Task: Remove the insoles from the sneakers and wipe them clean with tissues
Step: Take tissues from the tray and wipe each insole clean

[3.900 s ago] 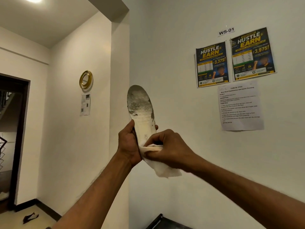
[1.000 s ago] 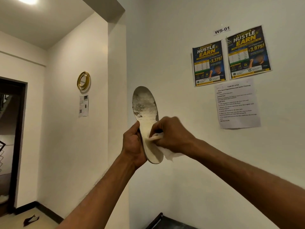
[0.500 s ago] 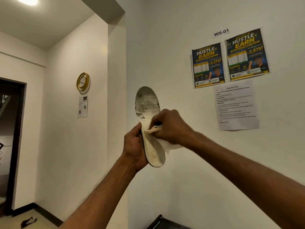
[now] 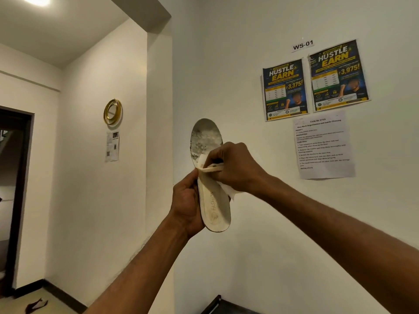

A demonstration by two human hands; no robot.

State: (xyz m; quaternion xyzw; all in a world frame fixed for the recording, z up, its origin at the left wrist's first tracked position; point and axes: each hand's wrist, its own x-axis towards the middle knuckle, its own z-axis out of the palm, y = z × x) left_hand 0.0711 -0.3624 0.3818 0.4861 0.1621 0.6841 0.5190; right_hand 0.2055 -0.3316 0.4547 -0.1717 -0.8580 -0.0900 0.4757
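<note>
Closest to us, both arms are up at chest height and the hands are together on the job. The left hand point(image 4: 186, 200) is clamped on the insole point(image 4: 213, 207), gripping the left edge of its heel half with the fingers curled behind. The insole stands upright in mid-air with the toe on top, the heel at the bottom and the word FASHION running up the lower half. No sneaker is anywhere in sight.

Right at the insole's waist, the right hand point(image 4: 235, 166) pinches a white tissue point(image 4: 229, 191) against the top face. A loose tail of it pokes out to the insole's right.

This looks like the wiping step, with the grey, flaky toe patch above the tissue yet to be dealt with. I'd call the insole light, thin and bendy. It would fold under a hard press, so that heel-side hold with fingers backing it is the sensible one. The worn toe skin looks fragile and the tissue tears easily, so gentle strokes are best.

Beyond the insole on the wall, two posters point(image 4: 284, 89) and a printed sheet point(image 4: 324, 146) hang to its upper right. A gold ring point(image 4: 112, 111) hangs to its upper left, and a dark doorway point(image 4: 13, 189) lies far left.
</note>
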